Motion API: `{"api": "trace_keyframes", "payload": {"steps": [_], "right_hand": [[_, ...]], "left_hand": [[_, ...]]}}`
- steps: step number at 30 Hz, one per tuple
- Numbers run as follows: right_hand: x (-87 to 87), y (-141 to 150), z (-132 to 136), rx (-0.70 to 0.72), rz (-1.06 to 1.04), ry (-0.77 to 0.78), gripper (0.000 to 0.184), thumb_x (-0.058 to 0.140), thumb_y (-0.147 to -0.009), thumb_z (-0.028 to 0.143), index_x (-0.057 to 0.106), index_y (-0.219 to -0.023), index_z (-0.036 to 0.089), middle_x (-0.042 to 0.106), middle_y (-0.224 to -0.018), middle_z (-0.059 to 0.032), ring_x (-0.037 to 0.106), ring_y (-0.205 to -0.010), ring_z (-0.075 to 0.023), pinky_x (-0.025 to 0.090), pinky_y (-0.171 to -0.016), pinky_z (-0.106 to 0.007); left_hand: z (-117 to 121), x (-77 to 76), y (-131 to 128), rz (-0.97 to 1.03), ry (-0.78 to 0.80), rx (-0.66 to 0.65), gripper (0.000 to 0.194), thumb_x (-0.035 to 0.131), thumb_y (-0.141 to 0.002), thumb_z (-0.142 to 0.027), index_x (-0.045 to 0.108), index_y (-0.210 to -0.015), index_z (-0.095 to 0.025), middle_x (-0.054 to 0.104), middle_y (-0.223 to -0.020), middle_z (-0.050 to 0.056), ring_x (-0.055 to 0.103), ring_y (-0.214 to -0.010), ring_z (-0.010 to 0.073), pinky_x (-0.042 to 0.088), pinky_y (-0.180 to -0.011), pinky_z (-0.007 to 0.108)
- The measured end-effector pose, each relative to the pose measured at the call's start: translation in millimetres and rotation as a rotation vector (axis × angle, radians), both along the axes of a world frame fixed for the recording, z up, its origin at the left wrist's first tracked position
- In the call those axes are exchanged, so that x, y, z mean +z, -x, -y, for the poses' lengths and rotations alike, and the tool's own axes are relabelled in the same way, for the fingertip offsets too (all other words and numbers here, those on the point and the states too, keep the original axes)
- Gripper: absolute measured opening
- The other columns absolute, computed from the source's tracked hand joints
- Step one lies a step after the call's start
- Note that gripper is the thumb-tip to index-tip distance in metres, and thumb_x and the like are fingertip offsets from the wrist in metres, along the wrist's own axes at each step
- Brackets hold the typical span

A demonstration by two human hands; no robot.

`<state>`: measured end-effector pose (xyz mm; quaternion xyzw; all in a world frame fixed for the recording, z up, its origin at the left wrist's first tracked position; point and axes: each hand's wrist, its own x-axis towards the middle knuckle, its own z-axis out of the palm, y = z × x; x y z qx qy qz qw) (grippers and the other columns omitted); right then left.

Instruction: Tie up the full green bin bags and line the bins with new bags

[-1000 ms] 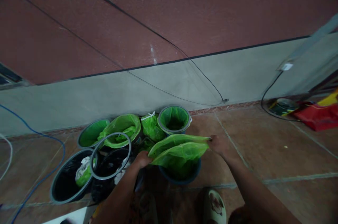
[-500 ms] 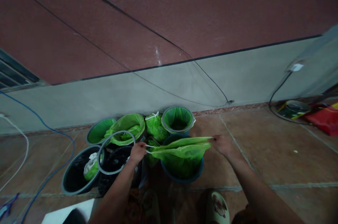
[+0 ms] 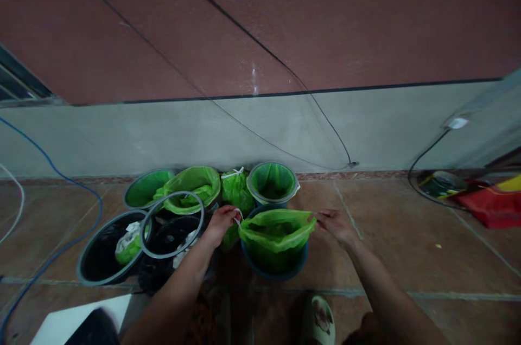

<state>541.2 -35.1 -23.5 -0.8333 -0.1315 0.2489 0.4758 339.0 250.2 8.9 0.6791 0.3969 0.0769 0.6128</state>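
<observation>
A green plastic bag (image 3: 275,234) sits inside a blue bin (image 3: 273,270) on the tiled floor in front of me. My left hand (image 3: 222,223) pinches the bag's left edge, where a white drawstring shows. On the opposite side, my right hand (image 3: 331,224) grips the right edge of the bag's mouth. The mouth is spread between both hands, over the bin's rim.
Several more bins stand against the wall: a green-lined one (image 3: 272,183), two further left (image 3: 147,197), a dark bin (image 3: 106,247) and a loose grey ring (image 3: 171,224). A tied green bag (image 3: 236,189) lies among them. A blue cable (image 3: 57,250) runs left; red cloth (image 3: 494,208) lies right.
The bag's mouth has come lower and narrower, from stretched flat above the bin to draped over its rim. Both hands moved closer together; the camera tilted slightly.
</observation>
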Motion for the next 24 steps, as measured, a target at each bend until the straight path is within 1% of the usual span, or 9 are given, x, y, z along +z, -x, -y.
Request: {"api": "trace_keyframes", "payload": {"steps": [2,5,7,9,12,16,20,22,24], "right_hand": [[4.2,1,0,0.029,0.091,0.096,0.037,0.051,-0.086,0.042,0.074,-0.072,0.016,0.065,-0.059,-0.0044,0.057,-0.056,-0.0163,0.043,-0.057,-0.028],[19.0,6,-4,0.037,0.296,0.263,0.033,0.049,-0.089,0.035,0.075,-0.077,0.019,0.072,-0.074,-0.0083,0.065,-0.071,-0.0201,0.044,-0.066,-0.029],[35.2,13,-9,0.009,0.384,0.248,0.033,0.049,-0.090,0.037,0.075,-0.081,0.020,0.075,-0.083,-0.0103,0.066,-0.079,-0.0219,0.046,-0.071,-0.029],[53.8,23,-16,-0.025,0.434,0.064,0.035,0.051,-0.091,0.043,0.076,-0.085,0.020,0.076,-0.088,-0.0101,0.067,-0.083,-0.0224,0.048,-0.077,-0.031],[75.4,37,-30,-0.055,0.443,-0.315,0.036,0.058,-0.088,0.052,0.075,-0.085,0.021,0.076,-0.094,-0.0080,0.067,-0.090,-0.0233,0.050,-0.086,-0.034],[79.5,49,-52,-0.063,0.158,-0.585,0.036,0.068,-0.081,0.058,0.071,-0.080,0.022,0.076,-0.098,-0.0068,0.067,-0.099,-0.0236,0.050,-0.094,-0.036],[70.5,57,-66,-0.044,-0.219,-0.750,0.039,0.070,-0.079,0.061,0.063,-0.081,0.023,0.070,-0.080,-0.0012,0.066,-0.079,-0.0167,0.052,-0.080,-0.031],[64.1,61,-72,-0.038,-0.291,-0.760,0.041,0.070,-0.079,0.062,0.059,-0.081,0.023,0.061,-0.068,0.0035,0.055,-0.058,-0.0107,0.049,-0.063,-0.025],[55.0,65,-81,-0.067,-0.294,-0.678,0.044,0.070,-0.075,0.064,0.056,-0.077,0.022,0.050,-0.058,0.0073,0.037,-0.046,-0.0072,0.037,-0.048,-0.022]], "left_hand": [[3,-1.0,-6,0.039,0.054,-0.007,0.021,0.064,-0.070,-0.037,0.066,-0.077,-0.018,0.070,-0.071,0.002,0.065,-0.070,0.0149,0.049,-0.070,0.027],[6,-1.9,-13,0.030,-0.003,-0.019,0.017,0.061,-0.071,-0.035,0.065,-0.072,-0.018,0.067,-0.066,0.002,0.063,-0.068,0.0154,0.048,-0.070,0.027],[8,0.0,-16,0.054,-0.031,-0.007,0.016,0.059,-0.072,-0.034,0.065,-0.072,-0.018,0.066,-0.065,0.001,0.062,-0.067,0.0157,0.048,-0.069,0.027],[12,4.6,-18,0.133,-0.040,-0.009,0.016,0.059,-0.073,-0.032,0.066,-0.074,-0.018,0.066,-0.066,0.001,0.062,-0.067,0.0151,0.048,-0.070,0.027],[18,13.1,-20,0.257,-0.047,-0.051,0.017,0.061,-0.074,-0.034,0.068,-0.078,-0.018,0.068,-0.068,0.001,0.062,-0.070,0.0150,0.049,-0.074,0.027],[27,15.8,-26,0.295,-0.026,-0.067,0.019,0.061,-0.074,-0.037,0.066,-0.080,-0.019,0.068,-0.069,0.001,0.063,-0.072,0.0159,0.050,-0.077,0.029],[32,11.3,-33,0.292,-0.004,-0.070,0.017,0.064,-0.073,-0.035,0.065,-0.078,-0.019,0.067,-0.067,0.000,0.062,-0.068,0.0151,0.050,-0.075,0.029],[33,11.7,-36,0.319,0.054,-0.068,0.018,0.066,-0.073,-0.036,0.066,-0.080,-0.019,0.067,-0.068,0.000,0.062,-0.068,0.0141,0.050,-0.074,0.028],[35,15.0,-38,0.358,0.135,-0.061,0.022,0.069,-0.073,-0.037,0.066,-0.084,-0.018,0.069,-0.071,0.000,0.062,-0.066,0.0133,0.050,-0.072,0.028]]}}
